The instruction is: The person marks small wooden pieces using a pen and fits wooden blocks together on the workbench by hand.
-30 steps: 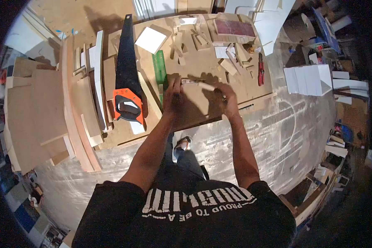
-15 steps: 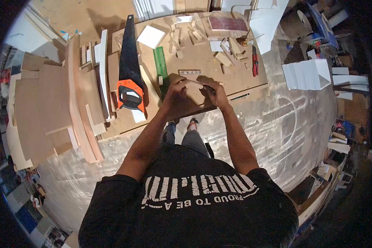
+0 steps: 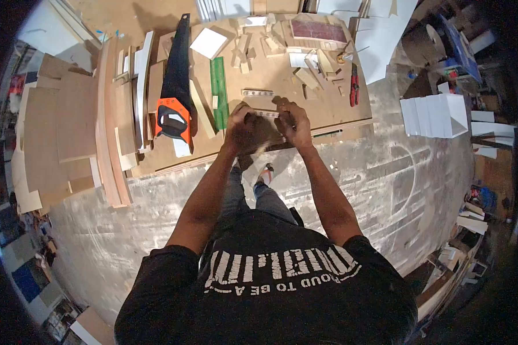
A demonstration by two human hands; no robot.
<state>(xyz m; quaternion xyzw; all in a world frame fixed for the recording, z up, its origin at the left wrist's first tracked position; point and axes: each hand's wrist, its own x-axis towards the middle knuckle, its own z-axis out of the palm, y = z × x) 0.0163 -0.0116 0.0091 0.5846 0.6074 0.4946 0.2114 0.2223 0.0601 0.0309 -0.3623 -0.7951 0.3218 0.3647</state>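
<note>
Near the front edge of the wooden worktable (image 3: 190,150), my left hand (image 3: 240,127) and my right hand (image 3: 294,123) are closed on the two ends of a small light strip (image 3: 266,114) with dark marks along it. A similar short strip (image 3: 258,92) lies flat on the table just beyond my fingers. Left of my hands are a green strip (image 3: 219,95) and a handsaw (image 3: 175,98) with an orange and black handle. To the right of my right hand, a dark pencil-like stick (image 3: 328,133) rests at the table edge.
Wood boards (image 3: 69,126) are stacked at the left. Wood offcuts (image 3: 308,80), a white square piece (image 3: 208,43) and a dark red block (image 3: 318,31) lie at the back. A red tool (image 3: 354,86) is at the right, with white panels (image 3: 434,115) beyond the table.
The strip between my hands has tilted so that its marked face shows. My right fingers have shifted around its end. The whole view has moved slightly.
</note>
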